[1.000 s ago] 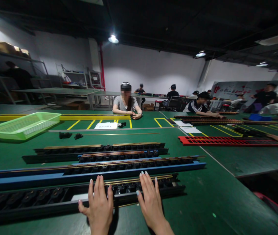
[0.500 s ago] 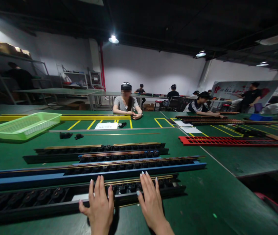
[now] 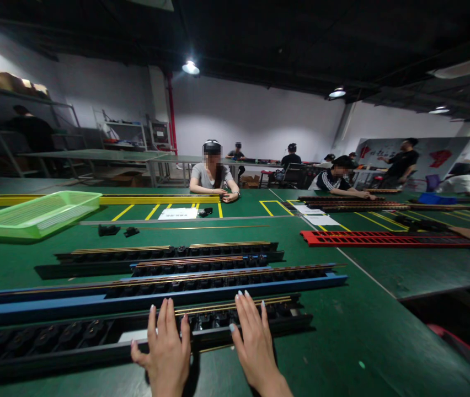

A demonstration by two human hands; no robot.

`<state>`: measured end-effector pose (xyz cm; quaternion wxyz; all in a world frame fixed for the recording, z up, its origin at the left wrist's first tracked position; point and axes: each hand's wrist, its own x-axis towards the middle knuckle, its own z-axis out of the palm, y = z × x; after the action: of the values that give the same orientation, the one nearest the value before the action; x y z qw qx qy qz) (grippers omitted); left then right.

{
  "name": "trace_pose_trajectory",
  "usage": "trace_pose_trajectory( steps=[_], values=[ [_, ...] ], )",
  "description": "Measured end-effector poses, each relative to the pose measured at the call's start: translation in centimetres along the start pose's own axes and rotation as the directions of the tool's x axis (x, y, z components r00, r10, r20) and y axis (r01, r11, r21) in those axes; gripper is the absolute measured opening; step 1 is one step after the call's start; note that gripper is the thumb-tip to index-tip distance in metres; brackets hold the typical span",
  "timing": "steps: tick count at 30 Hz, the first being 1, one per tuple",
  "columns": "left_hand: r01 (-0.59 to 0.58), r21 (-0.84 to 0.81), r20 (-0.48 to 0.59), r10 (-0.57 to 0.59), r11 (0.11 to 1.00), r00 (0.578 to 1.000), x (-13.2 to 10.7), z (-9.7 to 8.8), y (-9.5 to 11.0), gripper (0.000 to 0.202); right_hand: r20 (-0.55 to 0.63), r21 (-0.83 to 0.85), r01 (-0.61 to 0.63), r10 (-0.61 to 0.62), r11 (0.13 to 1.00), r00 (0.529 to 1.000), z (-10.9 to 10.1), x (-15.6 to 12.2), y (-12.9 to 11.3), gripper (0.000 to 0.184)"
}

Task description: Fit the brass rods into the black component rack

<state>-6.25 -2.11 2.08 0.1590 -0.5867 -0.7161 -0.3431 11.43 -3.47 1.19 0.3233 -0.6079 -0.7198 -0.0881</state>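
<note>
A long black rail [image 3: 73, 354] lies across the near side of the green table, with black blocks [image 3: 65, 332] set in a row in its channel. Thin brass rods [image 3: 276, 301] run along the top of its right part. My left hand [image 3: 166, 350] rests over the front edge of this rail, fingers stretched out and away from me. To its right, my right hand [image 3: 255, 344] lies over the same rail, fingers extended and the thumb apart. Neither hand grips anything. A white strip [image 3: 133, 335] shows inside the channel beside my left hand.
Beyond lie a blue rail [image 3: 65, 305] and another dark rail [image 3: 94, 269]. A green basket [image 3: 48, 218] stands far left, near a yellow rail [image 3: 156, 200]. A red rail [image 3: 351, 239] lies to the right. Across the table a person [image 3: 213, 176] sits facing me.
My hands hold nearly the same pose on the black rail. The whole view has shifted very slightly. A standing person at the back right has moved left.
</note>
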Motion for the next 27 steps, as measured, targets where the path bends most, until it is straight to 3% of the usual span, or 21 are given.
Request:
trace_pose_trajectory(
  steps=[11,27],
  values=[
    [0.037,-0.029,-0.031,-0.037,0.999,0.999,-0.14,0.4,0.14,0.056,-0.009,-0.007,0.016,-0.017,1.0,1.0,0.24,-0.03,0.14,0.053],
    [0.037,-0.016,0.058,-0.036,0.999,0.998,0.17,-0.57,0.22,0.057,0.005,0.004,-0.004,0.004,1.0,1.0,-0.04,0.02,-0.07,0.052]
  ],
)
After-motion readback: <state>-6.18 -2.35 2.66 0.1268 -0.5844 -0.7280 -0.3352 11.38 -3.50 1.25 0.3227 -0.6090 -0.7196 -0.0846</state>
